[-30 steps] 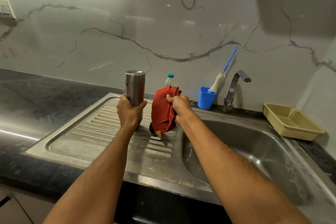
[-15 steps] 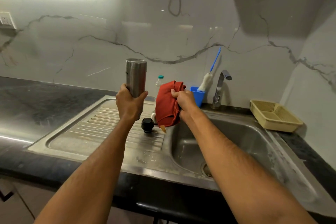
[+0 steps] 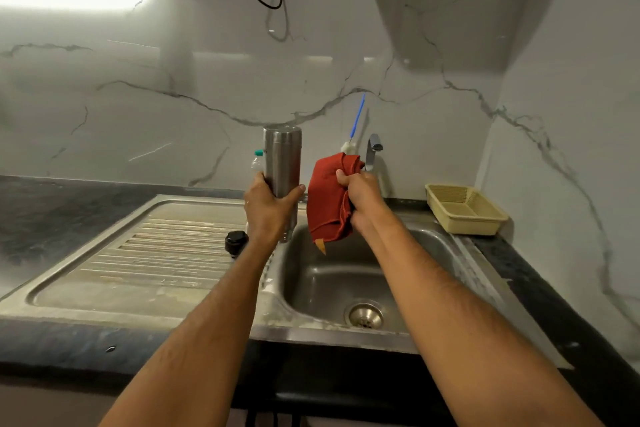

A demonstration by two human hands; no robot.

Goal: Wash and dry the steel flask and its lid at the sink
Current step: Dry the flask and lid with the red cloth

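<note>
We are holding the flask (image 3: 282,158) upright in our left hand (image 3: 266,210), fingers and thumb wrapping round its lower half, above the near-left rim of the sink (image 3: 429,246). The flask is hanging clear of the sink, its closed steel end pointing up; its lower end is hiding behind our hand, so we cannot tell whether it is open. Our right hand (image 3: 362,199) is gripping a bunched red cloth (image 3: 327,203), just right of the flask and apart from it, over the back of the sink bowl; the cloth is drooping below the fist, a small orange tag showing at its lowest corner. The lid (image 3: 236,242), black, is sitting on the ribbed drainboard (image 3: 156,250) left of the sink, just beside our left wrist. Behind the sink a tap (image 3: 373,151) is rising against the marble wall, with a blue-handled brush (image 3: 355,125) standing just left of it. A clear bottle (image 3: 257,161) with a teal cap is peeking out behind the flask. A yellow basket (image 3: 464,210) is resting on the dark counter (image 3: 52,211) right of the sink. The drain (image 3: 364,315) is showing in the bowl's floor.
</note>
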